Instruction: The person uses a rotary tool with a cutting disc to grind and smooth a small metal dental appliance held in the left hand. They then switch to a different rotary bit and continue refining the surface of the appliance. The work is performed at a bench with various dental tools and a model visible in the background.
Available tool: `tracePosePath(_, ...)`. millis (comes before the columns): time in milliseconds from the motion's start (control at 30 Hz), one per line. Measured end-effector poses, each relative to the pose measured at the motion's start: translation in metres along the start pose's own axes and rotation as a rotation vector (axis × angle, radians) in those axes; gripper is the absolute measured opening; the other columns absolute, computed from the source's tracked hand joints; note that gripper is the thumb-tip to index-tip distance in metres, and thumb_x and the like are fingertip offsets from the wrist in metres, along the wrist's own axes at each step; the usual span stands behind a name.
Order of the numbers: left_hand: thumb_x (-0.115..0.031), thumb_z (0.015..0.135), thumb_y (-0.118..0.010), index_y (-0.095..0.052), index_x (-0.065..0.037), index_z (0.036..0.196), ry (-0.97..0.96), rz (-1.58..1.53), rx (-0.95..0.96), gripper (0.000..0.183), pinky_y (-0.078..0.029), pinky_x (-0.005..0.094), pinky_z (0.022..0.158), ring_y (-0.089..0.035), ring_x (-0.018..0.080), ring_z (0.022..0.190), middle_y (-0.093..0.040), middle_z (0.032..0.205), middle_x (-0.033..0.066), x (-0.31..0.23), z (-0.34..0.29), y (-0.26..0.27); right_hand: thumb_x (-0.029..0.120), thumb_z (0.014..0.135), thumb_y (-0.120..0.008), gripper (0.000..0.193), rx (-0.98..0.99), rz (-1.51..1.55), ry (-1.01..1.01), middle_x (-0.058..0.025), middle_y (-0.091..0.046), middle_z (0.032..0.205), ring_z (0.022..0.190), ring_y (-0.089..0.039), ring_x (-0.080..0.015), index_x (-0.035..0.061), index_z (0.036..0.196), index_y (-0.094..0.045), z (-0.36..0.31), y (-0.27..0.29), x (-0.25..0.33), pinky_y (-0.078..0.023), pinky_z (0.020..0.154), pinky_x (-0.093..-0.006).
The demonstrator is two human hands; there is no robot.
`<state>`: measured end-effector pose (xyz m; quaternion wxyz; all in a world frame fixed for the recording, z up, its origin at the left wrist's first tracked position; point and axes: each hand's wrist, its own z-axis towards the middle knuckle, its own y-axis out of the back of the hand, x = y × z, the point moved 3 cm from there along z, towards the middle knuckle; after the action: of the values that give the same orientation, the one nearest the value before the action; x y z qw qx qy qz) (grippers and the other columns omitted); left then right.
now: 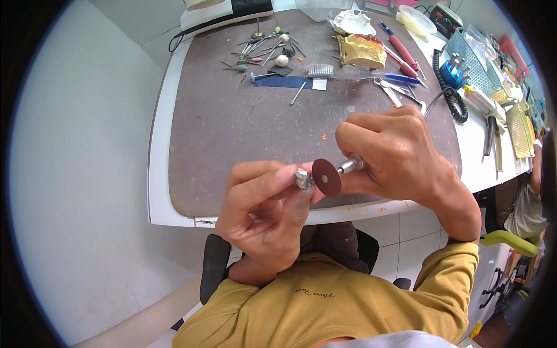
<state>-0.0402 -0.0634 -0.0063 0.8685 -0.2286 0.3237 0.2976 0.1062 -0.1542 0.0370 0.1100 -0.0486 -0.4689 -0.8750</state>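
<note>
Between the thumb and fingers of my left hand is a small silvery metal dental piece. My right hand is closed round a rotary handpiece, whose metal nose points left. At its tip sits a thin dark red cutting disc, right beside the metal piece. Whether disc and metal touch, I cannot tell. Both hands are over the near edge of the brown bench mat. Most of the handpiece is hidden inside my right hand.
Loose burs lie at the back. A toothbrush rests near a dark blue strip. Behind stand a yellowish dental model and a white cast. Red-handled tools, a coiled cord and a blue basket are at the right.
</note>
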Motion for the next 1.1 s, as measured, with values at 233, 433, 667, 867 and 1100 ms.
tracePosePath(233,0.003,0.085,-0.067,-0.056,0.0,0.112,-0.01,-0.007,-0.044,0.03,-0.059,0.0286,0.071,-0.068,0.0218,0.086,-0.057,0.1,0.0122,0.0017,-0.0014,0.0009,0.043,0.063,-0.084,0.049,-0.025,-0.005,-0.014,-0.0019,-0.047,0.054,0.04,-0.046,-0.0193,0.008,0.064,-0.049,0.0011,-0.0009,-0.0009,-0.034,0.039,-0.0315)
tracePosePath(433,0.004,0.084,-0.066,-0.055,-0.002,0.11,-0.017,0.004,-0.055,0.03,-0.059,0.0283,0.074,-0.067,0.0208,0.088,-0.056,0.102,0.0118,-0.0008,0.0001,-0.0023,0.044,0.063,-0.085,0.051,-0.048,-0.007,-0.033,-0.0024,-0.047,0.053,0.039,-0.044,-0.0188,0.0082,0.063,-0.049,0.0004,0.0017,-0.0007,-0.034,0.039,-0.0313)
tracePosePath(667,0.008,0.083,-0.065,-0.055,-0.001,0.109,-0.034,0.006,-0.03,0.029,-0.061,0.0307,0.076,-0.067,0.0244,0.091,-0.054,0.103,0.0128,-0.0014,-0.0004,-0.0006,0.045,0.064,-0.085,0.051,-0.026,-0.002,-0.028,-0.001,-0.048,0.053,0.04,-0.046,-0.0173,0.0085,0.063,-0.049,-0.0005,-0.0027,-0.0014,-0.034,0.039,-0.0304)
tracePosePath(867,0.005,0.083,-0.066,-0.055,-0.004,0.107,-0.045,0.081,-0.018,0.028,-0.06,0.0304,0.079,-0.067,0.0217,0.089,-0.055,0.1,0.0108,-0.0015,-0.0012,-0.0008,0.047,0.064,-0.084,0.052,-0.008,-0.018,-0.017,-0.0005,-0.048,0.053,0.04,-0.047,-0.0164,0.0087,0.064,-0.049,-0.0005,-0.0016,0.0005,-0.034,0.039,-0.0299)
tracePosePath(1100,0.006,0.083,-0.065,-0.055,-0.004,0.107,-0.059,0.086,-0.011,0.028,-0.06,0.0308,0.077,-0.067,0.0215,0.089,-0.055,0.1,0.011,-0.0012,-0.0025,-0.0008,0.047,0.064,-0.084,0.051,-0.023,-0.01,-0.01,-0.0004,-0.048,0.053,0.039,-0.046,-0.0161,0.0087,0.064,-0.049,-0.0007,-0.0008,0.0003,-0.033,0.038,-0.0297)
